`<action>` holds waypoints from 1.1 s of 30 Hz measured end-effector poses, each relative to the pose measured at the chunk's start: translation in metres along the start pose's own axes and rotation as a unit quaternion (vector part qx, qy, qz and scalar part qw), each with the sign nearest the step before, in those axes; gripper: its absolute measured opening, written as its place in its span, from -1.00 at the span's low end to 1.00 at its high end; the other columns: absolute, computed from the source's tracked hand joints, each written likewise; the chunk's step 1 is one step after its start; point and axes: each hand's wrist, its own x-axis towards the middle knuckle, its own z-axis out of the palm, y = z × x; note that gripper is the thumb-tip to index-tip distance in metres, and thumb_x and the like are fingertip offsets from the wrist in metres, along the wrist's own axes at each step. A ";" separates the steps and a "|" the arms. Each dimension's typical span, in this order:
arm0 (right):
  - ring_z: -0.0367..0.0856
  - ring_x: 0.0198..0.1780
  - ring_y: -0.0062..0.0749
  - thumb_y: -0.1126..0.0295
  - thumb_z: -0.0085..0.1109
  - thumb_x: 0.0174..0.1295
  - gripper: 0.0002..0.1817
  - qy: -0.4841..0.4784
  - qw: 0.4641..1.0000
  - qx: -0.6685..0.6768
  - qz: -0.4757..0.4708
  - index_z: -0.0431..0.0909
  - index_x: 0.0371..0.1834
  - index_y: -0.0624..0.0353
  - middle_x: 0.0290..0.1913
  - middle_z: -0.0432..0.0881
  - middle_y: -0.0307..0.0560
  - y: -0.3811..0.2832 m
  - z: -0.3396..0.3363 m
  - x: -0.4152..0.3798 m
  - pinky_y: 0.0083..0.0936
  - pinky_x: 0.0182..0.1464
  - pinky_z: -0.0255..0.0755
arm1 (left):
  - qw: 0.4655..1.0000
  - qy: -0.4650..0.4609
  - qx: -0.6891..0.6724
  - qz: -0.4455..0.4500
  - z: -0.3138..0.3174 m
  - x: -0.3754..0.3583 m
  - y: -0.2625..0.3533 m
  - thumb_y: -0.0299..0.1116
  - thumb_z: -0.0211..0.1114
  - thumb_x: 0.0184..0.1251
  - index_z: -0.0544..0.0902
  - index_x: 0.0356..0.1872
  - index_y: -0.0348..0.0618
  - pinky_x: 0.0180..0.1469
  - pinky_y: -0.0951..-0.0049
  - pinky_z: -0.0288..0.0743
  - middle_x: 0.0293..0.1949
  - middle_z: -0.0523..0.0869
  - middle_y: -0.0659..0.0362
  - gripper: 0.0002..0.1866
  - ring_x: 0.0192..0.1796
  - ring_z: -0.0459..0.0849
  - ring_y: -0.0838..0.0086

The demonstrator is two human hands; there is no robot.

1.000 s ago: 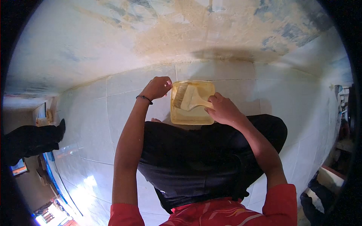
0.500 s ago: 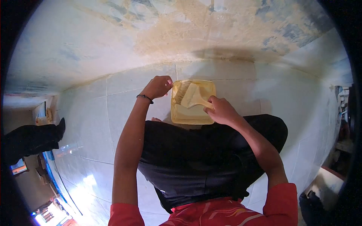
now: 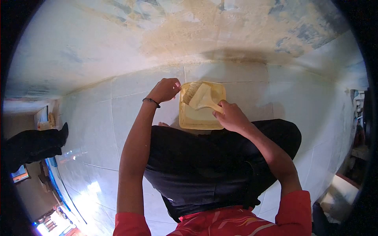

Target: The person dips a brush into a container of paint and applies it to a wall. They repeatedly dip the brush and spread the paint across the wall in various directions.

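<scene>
- The patchy wall (image 3: 169, 35) rises just beyond the floor edge, with yellowish and grey-blue stains. If the person leans forward too much, I think a hand or the brush could rub against it.
- The tiled floor (image 3: 134, 94) is pale and looks smooth. Drops could fall on it, if the brush leaves the tub while it is too wet.
- The black trousers (image 3: 197, 165) cover folded legs very near to the tub. A small movement of the knee could push the tub and make the content spill.
- The yellowish plastic tub (image 3: 201, 126) is on the floor, between the wall and the legs. It could slide or tip, in my judgement, if the brush presses hard on one side only.
- The wide flat paintbrush (image 3: 201, 97) lies slanted over the tub, its bristles (image 3: 191, 92) toward the left upper corner. A strong push there could bend the bristles or flick liquid out.
- The right hand (image 3: 232, 115) has its fingers closed around the brush handle. If the handle becomes wet, the grip could turn.
- The left hand (image 3: 164, 90) has curled fingers at the tub's left upper corner; whether they pinch the rim, I cannot tell. If they do not, the tub could shift.
</scene>
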 end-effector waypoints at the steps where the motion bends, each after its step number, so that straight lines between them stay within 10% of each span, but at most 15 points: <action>1: 0.63 -0.26 0.14 0.24 0.11 0.20 -0.57 -0.008 1.000 0.014 0.008 0.40 -0.05 0.44 -0.39 0.61 0.29 -0.001 0.001 0.000 -0.14 -0.16 0.50 | 1.000 -0.004 -0.002 -0.011 0.000 0.000 0.001 -0.25 0.17 0.32 0.57 -0.21 -0.30 -0.32 0.40 0.56 -0.29 0.71 -0.02 -0.73 -0.46 0.73 0.36; 33: 0.61 -0.54 0.10 0.39 0.08 0.18 -0.73 -0.028 0.992 0.000 -0.122 0.39 -0.27 0.47 -0.64 0.54 0.26 0.000 0.023 -0.008 -0.14 -0.48 0.50 | 1.000 -0.001 0.004 0.001 -0.001 0.001 0.000 -0.28 0.15 0.32 0.57 -0.22 -0.28 -0.33 0.40 0.56 -0.31 0.71 -0.02 -0.76 -0.48 0.72 0.38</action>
